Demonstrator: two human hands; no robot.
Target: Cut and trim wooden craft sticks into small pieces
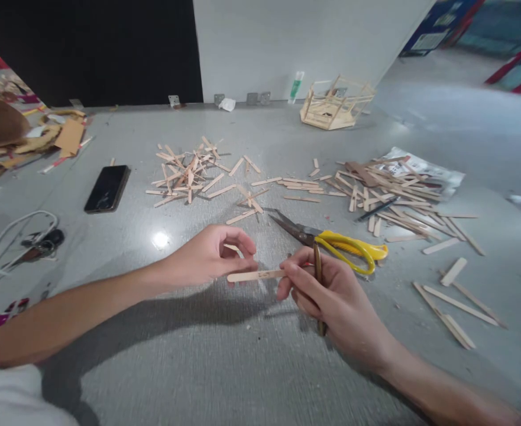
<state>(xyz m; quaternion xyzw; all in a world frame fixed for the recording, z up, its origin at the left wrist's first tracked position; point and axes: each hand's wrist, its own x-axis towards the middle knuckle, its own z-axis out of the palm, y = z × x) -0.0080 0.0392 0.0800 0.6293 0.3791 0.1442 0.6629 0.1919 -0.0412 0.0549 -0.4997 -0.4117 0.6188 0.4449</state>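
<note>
My right hand pinches a flat wooden craft stick between thumb and finger. Dark marks show near the middle of the stick, which points left. A slim brown pen-like object also stands upright across this hand, held between the fingers. My left hand is by the stick's free end with fingers curved and apart; whether it touches the stick is hard to see. Just beyond my right hand lie yellow-handled scissors, blades pointing up and left.
Loose craft sticks form a pile at centre-left and a bigger pile at right, on a plastic packet. A stick-built frame stands at the back. A phone and white cables lie left.
</note>
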